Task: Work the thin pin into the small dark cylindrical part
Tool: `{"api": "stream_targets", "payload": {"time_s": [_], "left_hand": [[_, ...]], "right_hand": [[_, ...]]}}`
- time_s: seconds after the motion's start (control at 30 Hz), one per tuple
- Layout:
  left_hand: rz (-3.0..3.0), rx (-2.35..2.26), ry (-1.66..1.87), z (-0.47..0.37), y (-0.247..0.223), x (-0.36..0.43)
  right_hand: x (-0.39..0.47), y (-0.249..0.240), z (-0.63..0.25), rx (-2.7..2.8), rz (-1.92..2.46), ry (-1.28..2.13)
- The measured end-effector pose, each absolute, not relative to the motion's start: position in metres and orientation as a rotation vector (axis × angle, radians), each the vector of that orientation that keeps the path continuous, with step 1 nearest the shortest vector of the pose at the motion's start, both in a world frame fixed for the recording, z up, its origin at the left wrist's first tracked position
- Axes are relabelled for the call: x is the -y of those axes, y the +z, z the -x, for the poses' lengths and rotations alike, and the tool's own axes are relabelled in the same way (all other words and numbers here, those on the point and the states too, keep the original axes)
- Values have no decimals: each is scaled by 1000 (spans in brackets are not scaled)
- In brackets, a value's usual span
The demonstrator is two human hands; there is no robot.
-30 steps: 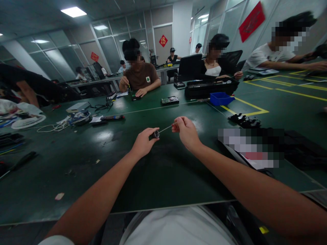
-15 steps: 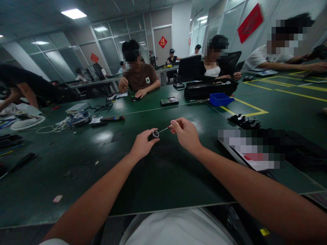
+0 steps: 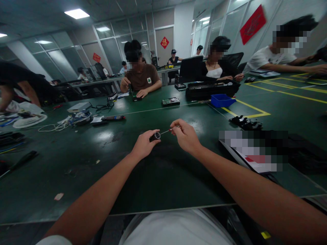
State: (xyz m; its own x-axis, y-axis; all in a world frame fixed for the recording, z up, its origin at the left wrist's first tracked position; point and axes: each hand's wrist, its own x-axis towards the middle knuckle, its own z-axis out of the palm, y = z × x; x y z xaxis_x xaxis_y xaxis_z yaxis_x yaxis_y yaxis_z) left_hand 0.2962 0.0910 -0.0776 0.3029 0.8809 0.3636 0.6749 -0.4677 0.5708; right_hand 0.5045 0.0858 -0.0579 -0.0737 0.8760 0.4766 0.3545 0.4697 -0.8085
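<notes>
Two bare hands work above a glossy dark-green table (image 3: 143, 180) in a glass-walled office: left fingers grip a black cylindrical part (image 3: 155, 136), right fingers pinch a thin, probably red-handled screwdriver (image 3: 167, 131).

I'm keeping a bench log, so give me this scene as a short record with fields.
surface: green table
left hand: holds black cylinder, open end towards the right hand
right hand: pinches thin tool by its red end
tool tip: at the cylinder's open end; contact unclear
beyond hands: circuit board, blue bin, black case
far left: cables
across: person in brown
</notes>
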Motion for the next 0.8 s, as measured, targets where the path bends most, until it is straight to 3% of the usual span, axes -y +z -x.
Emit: {"api": "stream_targets", "payload": {"time_s": [0.5, 0.67, 0.8], "left_hand": [[-2277, -1391, 951, -296, -80, -93], [-2257, -1411, 950, -299, -76, -91], [-2307, -1335, 1013, -297, -73, -90]], "right_hand": [[-85, -59, -504, 1683, 1159, 553], [-90, -65, -499, 1456, 1038, 721], [-103, -69, -500, 1151, 895, 1043]]}}
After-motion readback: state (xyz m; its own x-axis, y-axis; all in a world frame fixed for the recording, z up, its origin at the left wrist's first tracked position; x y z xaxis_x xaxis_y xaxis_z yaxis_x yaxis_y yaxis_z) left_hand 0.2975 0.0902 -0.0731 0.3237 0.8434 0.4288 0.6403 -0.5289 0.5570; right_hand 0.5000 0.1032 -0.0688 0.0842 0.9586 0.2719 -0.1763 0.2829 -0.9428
